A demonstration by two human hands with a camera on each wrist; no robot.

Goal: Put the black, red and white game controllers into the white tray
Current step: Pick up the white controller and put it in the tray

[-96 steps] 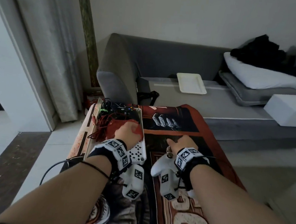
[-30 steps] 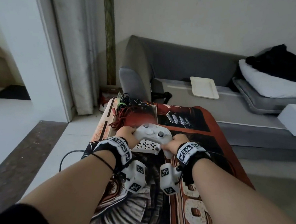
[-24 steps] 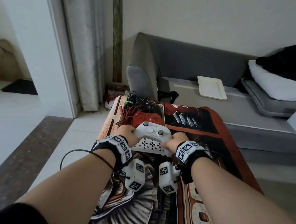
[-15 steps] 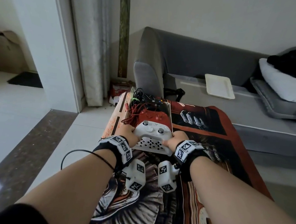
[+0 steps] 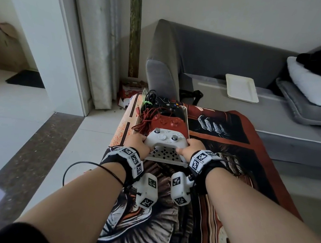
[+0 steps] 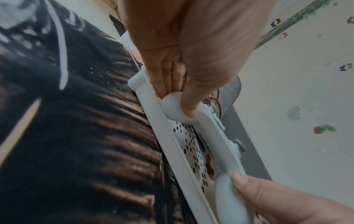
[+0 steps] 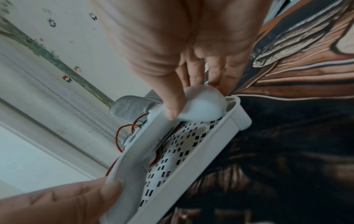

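I hold the white controller by both grips just above the near end of the white perforated tray. My left hand grips its left handle and my right hand grips its right handle. In the left wrist view the thumb presses the white controller over the tray rim. The right wrist view shows the controller's rounded grip above the tray floor. The red controller lies mid-tray. The black controller lies at the far end.
Red and black cables bunch along the tray's left side. The tray sits on a printed blanket over a low surface. Behind stands a grey sofa with a flat white dish. Tiled floor lies to the left.
Both hands brought the white controller forward and down over the tray's near end, behind the red controller. Earlier my right hand alone lifted it from the blanket.
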